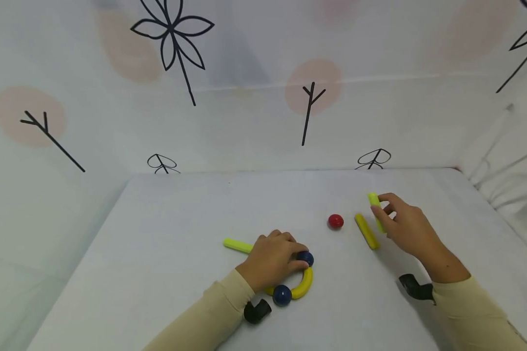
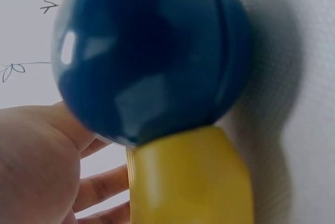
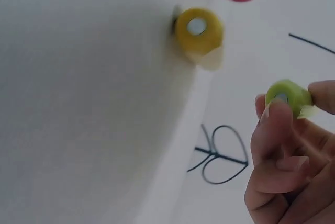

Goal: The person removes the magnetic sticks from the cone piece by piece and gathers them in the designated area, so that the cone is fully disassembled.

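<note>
In the head view my left hand (image 1: pixel 272 258) grips a dark blue ball (image 1: pixel 306 257) between thumb and fingers. It touches a curved yellow piece (image 1: pixel 306 282), which runs round to a second blue ball (image 1: pixel 282 295). Part of this joined shape lies hidden under the hand, and a lime-green rod (image 1: pixel 237 245) sticks out at its left. A blue ball (image 2: pixel 152 56) against a yellow piece (image 2: pixel 188 177) fills much of the left wrist view. My right hand (image 1: pixel 406 226) pinches another lime-green rod (image 1: pixel 373 199), raised off the table; the right wrist view shows its silvery end disc.
A red ball (image 1: pixel 335 222) and a straight yellow rod (image 1: pixel 367 231) lie on the white table (image 1: pixel 171 219) between the hands. Patterned white cloth (image 1: pixel 246 131) rises behind the table. Black wrist devices (image 1: pixel 256 312) sit below both forearms.
</note>
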### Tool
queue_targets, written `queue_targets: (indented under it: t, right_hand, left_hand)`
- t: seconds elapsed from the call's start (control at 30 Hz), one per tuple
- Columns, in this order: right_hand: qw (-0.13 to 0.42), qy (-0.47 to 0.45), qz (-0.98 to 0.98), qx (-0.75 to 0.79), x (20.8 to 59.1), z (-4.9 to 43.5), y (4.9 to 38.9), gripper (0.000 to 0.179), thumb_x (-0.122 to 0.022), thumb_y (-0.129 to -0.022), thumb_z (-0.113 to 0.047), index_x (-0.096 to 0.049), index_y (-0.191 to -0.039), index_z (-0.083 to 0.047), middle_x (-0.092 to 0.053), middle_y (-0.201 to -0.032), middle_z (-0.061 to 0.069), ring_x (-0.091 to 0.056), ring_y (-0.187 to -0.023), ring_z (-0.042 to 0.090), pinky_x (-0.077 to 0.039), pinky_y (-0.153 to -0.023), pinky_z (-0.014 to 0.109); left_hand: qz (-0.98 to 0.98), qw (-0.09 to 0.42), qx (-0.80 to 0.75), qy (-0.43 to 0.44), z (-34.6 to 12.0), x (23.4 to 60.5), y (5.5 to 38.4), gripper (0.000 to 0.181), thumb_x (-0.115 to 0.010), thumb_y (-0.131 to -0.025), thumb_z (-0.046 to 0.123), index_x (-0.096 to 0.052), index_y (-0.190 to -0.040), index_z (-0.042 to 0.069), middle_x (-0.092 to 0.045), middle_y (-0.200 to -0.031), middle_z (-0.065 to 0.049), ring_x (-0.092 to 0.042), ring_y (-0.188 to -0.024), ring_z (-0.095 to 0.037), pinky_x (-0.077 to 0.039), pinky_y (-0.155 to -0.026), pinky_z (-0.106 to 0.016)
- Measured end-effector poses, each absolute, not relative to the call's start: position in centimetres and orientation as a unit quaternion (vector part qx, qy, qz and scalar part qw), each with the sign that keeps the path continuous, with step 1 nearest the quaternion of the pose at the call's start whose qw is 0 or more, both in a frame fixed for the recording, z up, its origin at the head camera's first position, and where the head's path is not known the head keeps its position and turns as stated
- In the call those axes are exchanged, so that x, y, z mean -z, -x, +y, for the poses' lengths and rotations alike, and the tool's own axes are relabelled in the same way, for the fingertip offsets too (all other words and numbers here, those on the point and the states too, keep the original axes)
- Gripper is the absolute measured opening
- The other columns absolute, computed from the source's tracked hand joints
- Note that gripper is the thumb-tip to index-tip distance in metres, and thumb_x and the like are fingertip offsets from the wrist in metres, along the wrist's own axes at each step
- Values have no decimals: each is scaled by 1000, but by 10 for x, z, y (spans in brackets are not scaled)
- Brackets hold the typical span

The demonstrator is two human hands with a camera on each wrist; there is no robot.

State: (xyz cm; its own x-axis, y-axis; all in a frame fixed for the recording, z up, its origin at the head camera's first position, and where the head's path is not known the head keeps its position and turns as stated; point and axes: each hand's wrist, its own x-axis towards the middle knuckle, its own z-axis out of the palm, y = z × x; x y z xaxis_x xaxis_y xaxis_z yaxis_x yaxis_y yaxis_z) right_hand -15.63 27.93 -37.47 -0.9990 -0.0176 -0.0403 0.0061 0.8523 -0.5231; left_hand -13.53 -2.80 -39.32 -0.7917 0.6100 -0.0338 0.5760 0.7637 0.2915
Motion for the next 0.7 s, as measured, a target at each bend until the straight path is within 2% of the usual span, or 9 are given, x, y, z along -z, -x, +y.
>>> queue_targets:
  t: [0.2,0.33,0.47,0.7]
  right_hand:
    - [47,-33,960,274,387,297,165,56,-46,-105,-33,-36,-143,7,-55,-116,32,-61,-70,20,-48,-57,31]
    - [90,-45,957,271,393,306,169,55,-49,-101,-26,-36,-142,9,-56,-114,32,-61,-72,21,-50,-59,31]
    - [128,-35,955,265,398,310,171,54,-51,-100,-25,-38,-140,10,-58,-112,32,-61,-73,20,-51,-61,31]
    - [162,-18,950,266,400,304,170,56,-54,-101,-29,-41,-141,7,-59,-111,28,-58,-72,19,-50,-61,31]
  left_hand:
    - [937,62,-137,-316,-28,395,135,36,-64,-94,50,-71,-124,31,-69,-117,6,-58,-108,-15,-47,-80,-35]
    - [937,59,-136,-315,-28,395,135,37,-64,-94,50,-71,-125,30,-69,-117,6,-58,-108,-15,-47,-80,-35]
    - [938,60,-136,-314,-28,395,135,37,-64,-94,51,-71,-125,31,-69,-117,7,-58,-108,-15,-47,-80,-34]
    - [938,58,-134,-313,-28,396,136,37,-64,-93,52,-71,-124,32,-69,-116,7,-58,-107,-14,-46,-80,-34]
